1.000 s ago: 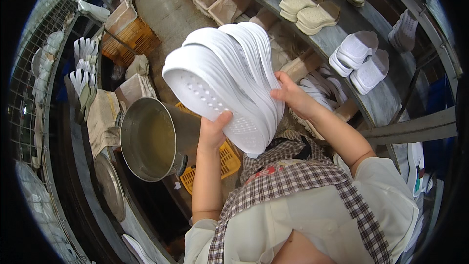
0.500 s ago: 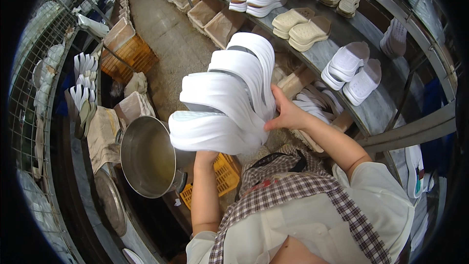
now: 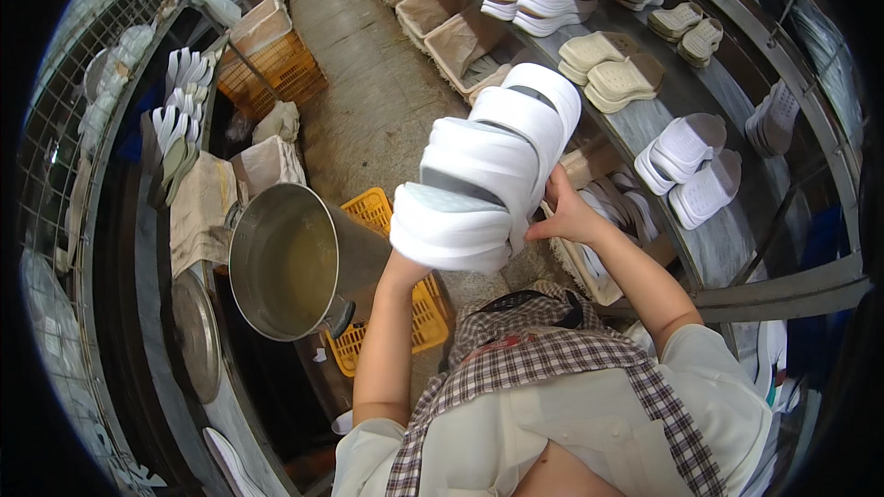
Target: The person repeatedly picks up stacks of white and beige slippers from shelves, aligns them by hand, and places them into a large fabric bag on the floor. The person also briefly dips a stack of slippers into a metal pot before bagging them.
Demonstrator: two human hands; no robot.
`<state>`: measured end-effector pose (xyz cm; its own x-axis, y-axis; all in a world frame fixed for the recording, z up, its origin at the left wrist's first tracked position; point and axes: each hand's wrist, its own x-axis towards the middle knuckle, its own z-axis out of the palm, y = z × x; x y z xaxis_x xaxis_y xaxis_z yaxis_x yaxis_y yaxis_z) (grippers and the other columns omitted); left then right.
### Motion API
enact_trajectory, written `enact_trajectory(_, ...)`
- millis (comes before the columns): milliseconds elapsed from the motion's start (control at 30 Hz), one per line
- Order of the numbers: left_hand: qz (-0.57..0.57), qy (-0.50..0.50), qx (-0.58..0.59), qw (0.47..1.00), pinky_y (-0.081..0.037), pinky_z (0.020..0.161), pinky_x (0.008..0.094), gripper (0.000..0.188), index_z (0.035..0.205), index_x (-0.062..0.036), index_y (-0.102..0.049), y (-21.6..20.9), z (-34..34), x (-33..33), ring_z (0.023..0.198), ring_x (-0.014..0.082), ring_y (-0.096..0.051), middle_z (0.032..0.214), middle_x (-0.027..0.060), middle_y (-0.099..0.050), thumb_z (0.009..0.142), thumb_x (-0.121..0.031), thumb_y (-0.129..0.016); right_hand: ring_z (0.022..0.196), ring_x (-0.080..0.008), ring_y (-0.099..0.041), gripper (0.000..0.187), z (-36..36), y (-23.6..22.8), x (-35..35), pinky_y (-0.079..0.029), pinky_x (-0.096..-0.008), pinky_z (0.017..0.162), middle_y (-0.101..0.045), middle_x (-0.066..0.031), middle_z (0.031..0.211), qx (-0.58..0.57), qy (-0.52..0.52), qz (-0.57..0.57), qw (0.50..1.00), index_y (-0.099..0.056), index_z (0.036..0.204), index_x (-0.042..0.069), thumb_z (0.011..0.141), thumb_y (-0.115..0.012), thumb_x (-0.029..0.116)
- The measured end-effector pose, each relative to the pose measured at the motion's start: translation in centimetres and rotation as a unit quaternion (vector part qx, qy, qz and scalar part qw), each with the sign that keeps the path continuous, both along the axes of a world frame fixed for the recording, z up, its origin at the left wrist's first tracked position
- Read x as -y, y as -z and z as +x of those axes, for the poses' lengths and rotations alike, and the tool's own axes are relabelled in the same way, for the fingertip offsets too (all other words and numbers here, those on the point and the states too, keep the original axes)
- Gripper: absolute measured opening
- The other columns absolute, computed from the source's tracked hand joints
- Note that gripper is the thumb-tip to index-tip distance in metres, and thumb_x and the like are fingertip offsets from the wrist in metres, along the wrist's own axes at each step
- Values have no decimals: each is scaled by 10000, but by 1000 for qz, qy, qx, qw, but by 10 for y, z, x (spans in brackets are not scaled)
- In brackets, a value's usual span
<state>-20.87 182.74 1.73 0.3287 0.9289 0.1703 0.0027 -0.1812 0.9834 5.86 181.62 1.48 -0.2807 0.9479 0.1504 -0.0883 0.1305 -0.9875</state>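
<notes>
Between my two hands is a thick bundle of white shoe soles, several of them nested together in a stepped row with their rounded ends toward the left and far side. My left hand supports the bundle from below at its near left end; most of its fingers are hidden under the soles. Against the right side of the bundle, my right hand grips with the thumb toward me, and its fingertips pass out of sight behind the soles.
A deep metal pot holding cloudy liquid stands at left, with a yellow crate beside it and a round lid nearby. The right shelf carries cream soles and white perforated soles. Lined baskets edge the aisle.
The bundle of soles has shifted right and turned slightly, staying in both hands. The surrounding scene has also shifted in the view.
</notes>
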Motion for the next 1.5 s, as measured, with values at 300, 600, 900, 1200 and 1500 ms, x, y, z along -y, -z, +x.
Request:
enact_trajectory(300, -57, 16, 12, 998, -380, 982, 338, 638, 1321, -2, -403, -18, 8, 3, 1173, 203, -470, 1287, 111, -496, 793, -194, -703, 1367, -242, -201, 1238, 1, 6, -2, -177, -360, 1102, -205, -124, 1472, -21, -9, -1, 1000, -51, 1441, 49, 513, -871, 54)
enact_trajectory(600, -332, 51, 408, 849, -458, 899, 502, 551, 1331, -132, -371, -30, 39, 35, 1182, 279, -458, 1281, 82, -441, 866, -302, -614, 1339, -285, -283, 838, 3, 20, -38, -219, -401, 1107, -339, -154, 1417, 252, 97, 222, 937, -317, 1386, 20, 699, -772, 173)
enact_trajectory(900, -325, 54, 377, 866, -476, 834, 461, 554, 1322, -113, -377, -34, 5, 18, 1104, 270, -473, 1229, 101, -453, 865, -325, -609, 1170, -187, -480, 583, 19, -17, -18, -355, -299, 1005, -490, -148, 1293, -181, -127, -89, 971, -411, 1306, -32, 857, -568, 306)
enact_trajectory(1200, -376, 67, 411, 827, -494, 769, 419, 561, 1314, -93, -383, -22, 22, 12, 1026, 261, -489, 1178, 120, -466, 865, -348, -604, 1187, -233, -452, 677, -2, -14, 6, -397, -336, 970, -405, -180, 1320, -167, -69, -130, 975, -320, 1306, 12, 788, -662, 284)
enact_trajectory(1500, -393, 96, 495, 769, -512, 705, 378, 571, 1306, -74, -389, -25, 41, 5, 948, 252, -505, 1126, 139, -479, 865, -371, -599, 888, -263, -657, 723, 15, -5, 8, -584, -339, 757, -540, -207, 1147, -470, -62, -284, 833, -269, 1396, 10, 796, -553, 297)
